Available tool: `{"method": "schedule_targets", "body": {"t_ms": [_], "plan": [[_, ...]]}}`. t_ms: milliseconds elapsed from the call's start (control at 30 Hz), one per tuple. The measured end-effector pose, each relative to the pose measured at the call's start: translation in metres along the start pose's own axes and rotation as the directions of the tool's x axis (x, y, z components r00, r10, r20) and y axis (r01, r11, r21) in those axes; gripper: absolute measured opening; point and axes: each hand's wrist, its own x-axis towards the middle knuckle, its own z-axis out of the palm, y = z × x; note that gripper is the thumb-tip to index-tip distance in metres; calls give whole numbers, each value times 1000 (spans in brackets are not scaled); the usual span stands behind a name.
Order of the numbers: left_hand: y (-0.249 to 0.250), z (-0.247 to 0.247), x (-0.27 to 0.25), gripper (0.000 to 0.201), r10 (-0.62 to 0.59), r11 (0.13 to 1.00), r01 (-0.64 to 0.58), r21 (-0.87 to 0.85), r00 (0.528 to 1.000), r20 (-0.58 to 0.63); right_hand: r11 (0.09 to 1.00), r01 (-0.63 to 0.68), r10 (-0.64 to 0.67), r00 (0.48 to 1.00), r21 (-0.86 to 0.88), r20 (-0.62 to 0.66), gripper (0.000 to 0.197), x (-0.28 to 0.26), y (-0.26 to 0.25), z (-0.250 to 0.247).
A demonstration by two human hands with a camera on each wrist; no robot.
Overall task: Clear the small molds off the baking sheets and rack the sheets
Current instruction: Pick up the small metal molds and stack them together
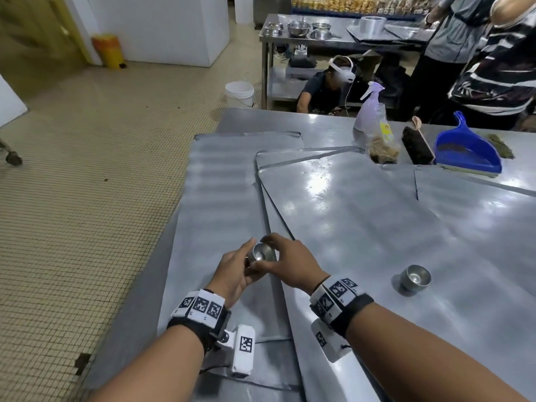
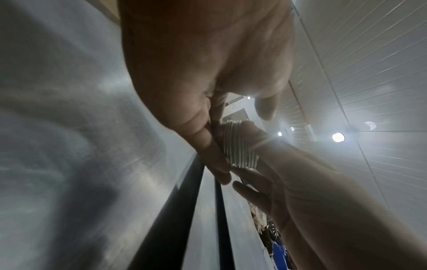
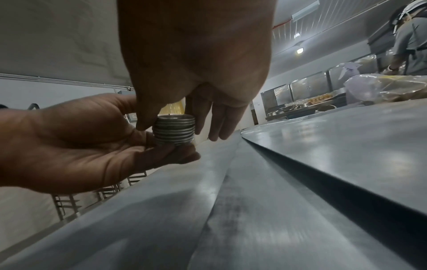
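dim overhead light; glare on baking sheets; wrist views blurred.

A nested stack of small molds — shiny metal cups with ribbed rims — is held upright above overlapping baking sheets. A second stack of molds stands alone on the topmost sheet, well apart to the right — mouth up.
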Motion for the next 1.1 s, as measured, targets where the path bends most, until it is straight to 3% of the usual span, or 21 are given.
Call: {"method": "schedule_targets", "body": {"t_ms": [200, 333, 500, 633, 700, 833, 933, 1100], "plan": [[-7, -2, -9, 34, 11, 997, -18, 72, 995, 94, 997, -54, 54, 998, 56, 12, 77, -31, 6, -8], [-15, 10, -8, 33, -18, 997, 12, 70, 995, 94, 986, -169, 169, 984, -4, -49, 54, -52, 37, -38], [-23, 49, -6, 25, -23, 980, 0, 199, 994, 109, 951, -305, 285, 927, -46, -245, 37, -73, 78, -96], [-35, 86, -5, 21, -56, 933, -3, 360, 987, 154, 898, -419, 341, 856, -135, -388, 45, -93, 116, -139], [-45, 104, -2, 20, -44, 906, -34, 421, 984, 175, 855, -484, 402, 845, -186, -352, 59, -106, 135, -153], [-68, 137, 2, 19, -54, 821, -79, 566, 975, 215, 825, -513, 488, 858, -235, -160, 82, -130, 168, -158], [-83, 158, -2, 24, -81, 734, -86, 674, 974, 212, 861, -468, 458, 884, -198, -98, 71, -138, 184, -156], [-104, 174, -8, 16, -33, 690, -109, 715, 983, 181, 904, -393, 387, 919, -170, -72, 44, -138, 199, -159]]}}
